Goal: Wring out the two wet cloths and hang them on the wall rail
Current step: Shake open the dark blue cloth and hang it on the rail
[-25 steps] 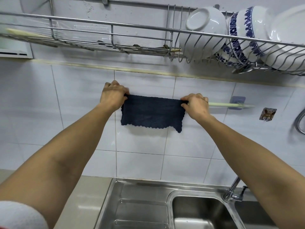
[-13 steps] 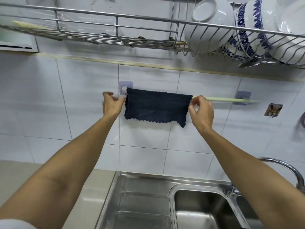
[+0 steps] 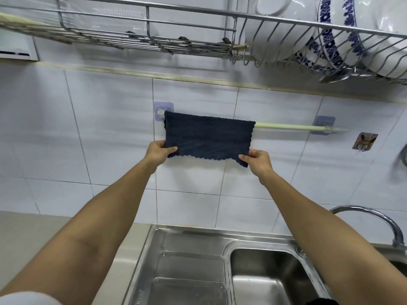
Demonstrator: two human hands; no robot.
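A dark navy cloth (image 3: 208,136) hangs folded over the left part of the pale green wall rail (image 3: 290,127), right up against the rail's left bracket. My left hand (image 3: 159,151) pinches the cloth's lower left corner. My right hand (image 3: 256,160) pinches its lower right corner, which dips a little lower. Both arms reach up from below. A dark scrap (image 3: 321,301) shows at the bottom edge by the sink; I cannot tell whether it is a cloth.
A wire dish rack (image 3: 198,44) with white and blue-patterned bowls (image 3: 337,31) hangs above the rail. Below lie a steel sink (image 3: 264,276) with drainboard and a curved tap (image 3: 374,219). A small hook plate (image 3: 364,140) sits right of the rail.
My hands have left the top of the cloth at the rail and dropped to its two bottom corners, taking hold of them. The cloth stays draped over the rail.
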